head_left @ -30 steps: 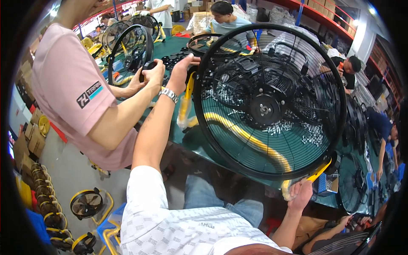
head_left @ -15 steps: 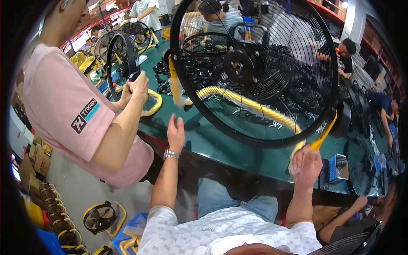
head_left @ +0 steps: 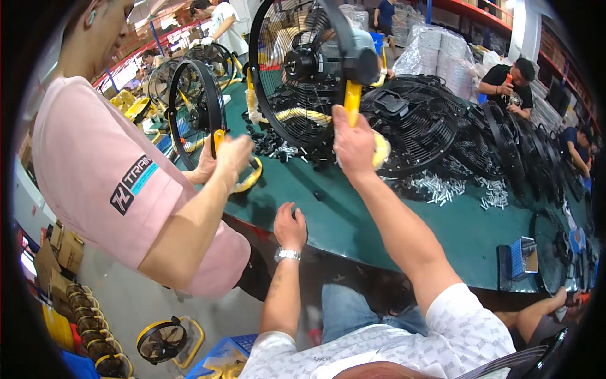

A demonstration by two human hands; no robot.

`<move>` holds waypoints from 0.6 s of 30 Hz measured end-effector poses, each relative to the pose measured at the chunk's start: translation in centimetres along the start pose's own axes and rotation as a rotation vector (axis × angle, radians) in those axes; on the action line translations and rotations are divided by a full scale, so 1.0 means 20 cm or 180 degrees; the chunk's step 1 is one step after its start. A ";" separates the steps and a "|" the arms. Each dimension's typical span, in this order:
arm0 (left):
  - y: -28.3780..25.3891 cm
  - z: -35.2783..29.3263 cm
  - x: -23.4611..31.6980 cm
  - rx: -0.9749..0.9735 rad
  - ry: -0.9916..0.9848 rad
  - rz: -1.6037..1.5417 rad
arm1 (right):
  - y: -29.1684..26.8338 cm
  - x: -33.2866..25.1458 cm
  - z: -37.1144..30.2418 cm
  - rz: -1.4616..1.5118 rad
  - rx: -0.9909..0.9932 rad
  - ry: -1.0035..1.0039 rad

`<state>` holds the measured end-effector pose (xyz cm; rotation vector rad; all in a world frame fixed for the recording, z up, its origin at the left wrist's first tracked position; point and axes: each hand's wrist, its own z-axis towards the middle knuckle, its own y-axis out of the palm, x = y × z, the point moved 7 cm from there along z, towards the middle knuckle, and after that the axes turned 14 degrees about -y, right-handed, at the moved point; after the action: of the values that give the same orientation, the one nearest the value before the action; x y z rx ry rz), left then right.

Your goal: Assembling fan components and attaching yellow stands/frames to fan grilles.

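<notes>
My right hand [head_left: 355, 142], arm stretched forward over the green table [head_left: 303, 199], is closed round the yellow leg of the stand [head_left: 352, 98] on a large black round-caged fan [head_left: 302, 64]. The fan stands on edge, turned partly sideways to me. Its yellow tube base, wrapped in clear film, runs low behind the cage and shows again beside my right wrist. Near the table's front edge my left hand [head_left: 290, 228], with a metal watch above the wrist, has its fingers loosely apart and holds nothing.
To the left a co-worker in a pink shirt [head_left: 120, 177] handles another fan [head_left: 218, 107]. Black fan grilles [head_left: 410, 126], small black parts and silver screws [head_left: 439, 188] cover the table's middle and right. A blue box [head_left: 522, 259] sits near the right edge.
The fan has moved left and away from me and turned more sideways, my right hand going with it on the stand. My left hand has dropped lower and a little to the right.
</notes>
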<state>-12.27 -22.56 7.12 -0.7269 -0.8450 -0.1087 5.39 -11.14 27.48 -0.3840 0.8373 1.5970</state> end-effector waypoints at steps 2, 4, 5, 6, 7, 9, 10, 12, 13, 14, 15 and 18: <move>-0.01 0.00 0.01 0.0064 0.0046 -0.0034 | 0.16 0.16 0.04 -0.0090 0.0010 -0.0074; -0.01 0.01 -0.01 0.0022 -0.0080 0.0021 | 0.26 0.29 0.06 -0.0559 -0.0054 -0.0322; 0.00 0.02 -0.01 -0.0003 -0.0114 0.0051 | 0.30 0.36 0.05 -0.0550 -0.0069 -0.0310; 0.00 0.02 -0.01 -0.0034 -0.0128 0.0035 | 0.32 0.42 0.04 -0.0724 -0.0088 -0.0359; 0.00 0.03 -0.01 -0.0030 -0.0141 0.0046 | 0.35 0.47 0.03 -0.0910 -0.0082 -0.0436; -0.01 0.03 0.00 -0.0023 -0.0112 -0.0010 | 0.40 0.59 0.01 -0.0868 -0.0150 -0.0428; -0.01 0.03 0.01 -0.0012 -0.0084 -0.0003 | 0.44 0.64 0.00 -0.0798 -0.0327 -0.0475; -0.01 0.04 0.02 -0.0029 -0.0086 0.0006 | 0.50 0.76 -0.02 -0.0900 -0.0677 -0.0244; -0.01 0.03 0.03 0.0000 -0.0021 -0.0002 | 0.52 0.80 -0.03 -0.0908 -0.0907 -0.0227; 0.00 0.03 0.02 -0.0091 -0.0075 -0.0004 | 0.52 0.85 -0.02 -0.1058 -0.0901 -0.0098; 0.00 0.03 0.02 -0.0055 -0.0084 -0.0021 | 0.51 0.89 -0.01 -0.1222 -0.0848 -0.0033; 0.01 0.03 0.03 -0.0029 -0.0052 0.0003 | 0.47 0.99 0.03 -0.1570 -0.1132 0.0308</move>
<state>-12.22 -21.90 7.66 -0.7376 -0.8603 -0.1061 -7.75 3.45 17.54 -0.8576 0.4739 1.2630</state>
